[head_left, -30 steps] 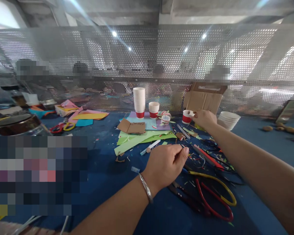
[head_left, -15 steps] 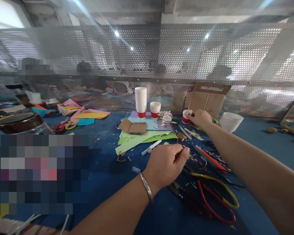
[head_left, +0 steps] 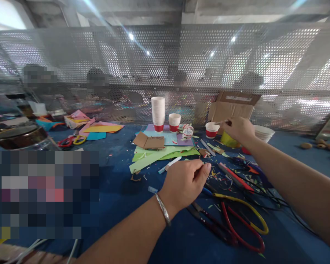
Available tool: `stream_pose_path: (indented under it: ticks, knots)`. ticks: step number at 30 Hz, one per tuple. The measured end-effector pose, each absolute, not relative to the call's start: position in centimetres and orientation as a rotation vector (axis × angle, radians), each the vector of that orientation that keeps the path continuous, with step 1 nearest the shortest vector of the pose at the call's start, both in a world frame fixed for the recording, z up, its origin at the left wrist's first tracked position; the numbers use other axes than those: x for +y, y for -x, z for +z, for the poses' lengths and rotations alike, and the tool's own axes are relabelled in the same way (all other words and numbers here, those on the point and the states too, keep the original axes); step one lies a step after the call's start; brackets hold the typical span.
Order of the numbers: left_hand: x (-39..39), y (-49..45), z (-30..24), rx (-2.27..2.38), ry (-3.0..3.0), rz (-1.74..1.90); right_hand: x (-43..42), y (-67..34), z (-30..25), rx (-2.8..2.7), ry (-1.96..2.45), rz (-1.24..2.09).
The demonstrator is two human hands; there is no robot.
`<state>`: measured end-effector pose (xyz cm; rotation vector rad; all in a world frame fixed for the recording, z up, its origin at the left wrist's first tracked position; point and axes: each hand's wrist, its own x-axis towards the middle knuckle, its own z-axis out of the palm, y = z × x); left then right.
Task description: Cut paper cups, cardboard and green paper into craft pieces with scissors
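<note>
My left hand (head_left: 185, 183), with a silver bracelet (head_left: 162, 209) at its wrist, is closed above the blue table. Its curled fingers hide whatever may be inside. My right hand (head_left: 239, 129) reaches to the back right, fingers pinched on a thin, light stick (head_left: 221, 123) that points over the rim of a red-and-white paper cup (head_left: 212, 130). The cup stands upright, apart from the fingers. Behind and below this hand are a yellow container (head_left: 228, 140) and a stack of white bowls (head_left: 264, 132), partly covered.
Scissors with red handles (head_left: 243, 231) and a yellow-handled tool (head_left: 250, 207) lie in front. Stacked paper cups (head_left: 157, 113), green paper (head_left: 165, 153) and cardboard (head_left: 151, 141) sit mid-table. An open cardboard box (head_left: 231, 108) leans by the perforated screen (head_left: 143, 55). Scraps and black cables lie right.
My right hand has moved off the paper cup, rightward and slightly up, and the cup now stands free. The yellow container has come into view. My left hand has hardly moved.
</note>
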<state>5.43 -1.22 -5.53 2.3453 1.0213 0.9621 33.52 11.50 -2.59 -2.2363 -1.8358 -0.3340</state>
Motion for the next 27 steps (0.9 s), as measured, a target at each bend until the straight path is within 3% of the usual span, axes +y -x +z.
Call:
stream_pose_path:
  ticks: [14,21,27]
  knots:
    - [-1.7,-5.9,-5.1,0.989,-2.331,0.975,4.9,-32.1,-4.7,-2.225,2.063,0.108]
    - [-1.6,-5.9,-5.2,0.987,-2.346,0.965,8.7,-32.4,-4.1,-1.978,2.226,-0.188]
    - [-1.2,-5.5,-5.4,1.013,-2.371,0.967,13.1,-32.8,-5.2,-1.865,2.312,-0.214]
